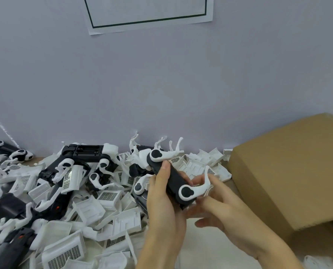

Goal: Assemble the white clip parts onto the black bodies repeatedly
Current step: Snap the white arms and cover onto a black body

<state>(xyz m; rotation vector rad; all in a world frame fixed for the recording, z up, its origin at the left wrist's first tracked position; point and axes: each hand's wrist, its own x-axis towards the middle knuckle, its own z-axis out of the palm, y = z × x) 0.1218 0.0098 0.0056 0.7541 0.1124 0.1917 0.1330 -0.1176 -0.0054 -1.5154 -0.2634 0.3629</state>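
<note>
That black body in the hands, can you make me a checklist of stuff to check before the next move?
1. Left hand grips the black body: ok.
2. Far white clip sits on the body's far end: ok.
3. Near white clip sits on the near end: ok, but whether it is fully seated: cannot tell.
4. Right hand fingers at the near clip: ok.
5. Spare parts in the pile: ok.
6. Cardboard box open: cannot tell.
</note>
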